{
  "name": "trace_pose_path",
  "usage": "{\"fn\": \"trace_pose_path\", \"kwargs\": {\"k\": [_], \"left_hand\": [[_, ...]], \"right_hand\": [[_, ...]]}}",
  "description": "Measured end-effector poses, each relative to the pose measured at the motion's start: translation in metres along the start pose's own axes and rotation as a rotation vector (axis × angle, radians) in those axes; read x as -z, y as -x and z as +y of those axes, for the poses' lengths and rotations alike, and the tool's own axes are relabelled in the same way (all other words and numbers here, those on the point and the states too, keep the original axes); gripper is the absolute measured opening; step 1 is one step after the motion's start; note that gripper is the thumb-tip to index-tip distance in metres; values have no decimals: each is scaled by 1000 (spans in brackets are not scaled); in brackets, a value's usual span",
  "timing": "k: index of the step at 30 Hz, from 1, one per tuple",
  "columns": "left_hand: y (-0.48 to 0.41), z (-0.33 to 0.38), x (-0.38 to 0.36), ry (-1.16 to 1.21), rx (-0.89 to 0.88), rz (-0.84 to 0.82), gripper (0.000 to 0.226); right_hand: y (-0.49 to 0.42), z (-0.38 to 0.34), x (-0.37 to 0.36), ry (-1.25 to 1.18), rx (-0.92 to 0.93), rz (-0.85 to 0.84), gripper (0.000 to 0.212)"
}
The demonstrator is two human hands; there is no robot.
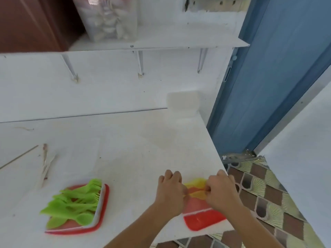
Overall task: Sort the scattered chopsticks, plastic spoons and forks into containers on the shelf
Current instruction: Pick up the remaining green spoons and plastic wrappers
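Observation:
Both hands work over a red-rimmed container (204,221) at the table's near right corner. My left hand (170,192) and my right hand (221,190) each pinch an end of yellow plastic cutlery (197,187) lying in it; the image is blurred, so I cannot tell spoon from fork. A second red-rimmed container (100,212) at the near left holds several green plastic spoons and forks (75,201). Wrapped chopsticks (44,163) lie on the table at the left. On the wall shelf (179,42) stands a clear bin (107,18) with white cutlery.
A white lidded box (182,103) sits at the table's far right corner against the wall. The table edge (215,149) runs diagonally on the right, with a blue door frame (259,86) and patterned floor tiles (268,203) beyond it.

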State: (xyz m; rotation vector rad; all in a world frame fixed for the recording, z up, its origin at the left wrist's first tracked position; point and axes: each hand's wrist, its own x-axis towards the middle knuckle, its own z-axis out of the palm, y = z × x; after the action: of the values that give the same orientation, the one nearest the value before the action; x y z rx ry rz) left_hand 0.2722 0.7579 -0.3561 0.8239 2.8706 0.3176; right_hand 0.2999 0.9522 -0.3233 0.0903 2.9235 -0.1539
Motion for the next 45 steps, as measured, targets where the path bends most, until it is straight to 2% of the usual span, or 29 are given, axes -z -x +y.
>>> {"fn": "trace_pose_path", "kwargs": {"k": [2, 3, 6, 7, 10, 11, 14, 18, 20, 23, 26, 29, 32, 34, 36, 38, 39, 41, 43, 45], "left_hand": [[0, 5, -7, -66, 87, 22, 8], [0, 6, -11, -75, 104, 66, 7], [1, 12, -8, -13, 140, 84, 17], [2, 12, -5, -1, 150, 66, 21], [12, 4, 12, 135, 139, 101, 26], [19, -3, 18, 195, 134, 154, 27], [53, -35, 43, 351, 189, 339, 26], [122, -114, 76, 448, 419, 488, 17], [162, -165, 87, 453, 609, 487, 11], [213, -238, 102, 525, 813, 509, 11], [232, -311, 113, 582, 892, 539, 17], [216, -382, 116, 591, 857, 443, 19], [174, -427, 112, 640, 709, 215, 33], [143, -435, 109, 660, 625, 51, 49], [118, -434, 107, 667, 591, -76, 68], [103, -428, 102, 666, 570, -155, 76], [99, -426, 97, 678, 564, -175, 78], [98, -425, 93, 750, 567, -158, 77], [106, -428, 94, 832, 542, -77, 68], [126, -438, 98, 837, 566, 83, 54]], "right_hand": [[-1, -8, -2, 57, -33, -44, 10], [0, -11, -1, 74, -44, -49, 16], [0, -15, -1, 91, -51, -53, 37], [1, -15, 3, 77, -70, -67, 38], [0, -14, 20, 57, -73, -62, 8], [-3, -15, 26, -5, -68, -22, 12], [-15, -39, 38, -403, -21, 95, 26], [-32, -130, 38, -653, 160, 92, 28], [-42, -188, 33, -751, 242, 40, 24], [-73, -268, 21, -864, 195, -141, 10], [-117, -336, -1, -866, 55, -283, 42], [-151, -393, -14, -799, -51, -293, 64], [-177, -430, -24, -867, -253, -300, 75], [-192, -442, -33, -869, -351, -267, 77], [-202, -452, -39, -905, -439, -255, 69], [-205, -462, -38, -971, -552, -251, 39], [-208, -465, -39, -990, -591, -258, 27], [-216, -466, -43, -1008, -640, -226, 18], [-218, -470, -41, -1044, -677, -145, 17], [-219, -472, -39, -1064, -682, -72, 16]]}}
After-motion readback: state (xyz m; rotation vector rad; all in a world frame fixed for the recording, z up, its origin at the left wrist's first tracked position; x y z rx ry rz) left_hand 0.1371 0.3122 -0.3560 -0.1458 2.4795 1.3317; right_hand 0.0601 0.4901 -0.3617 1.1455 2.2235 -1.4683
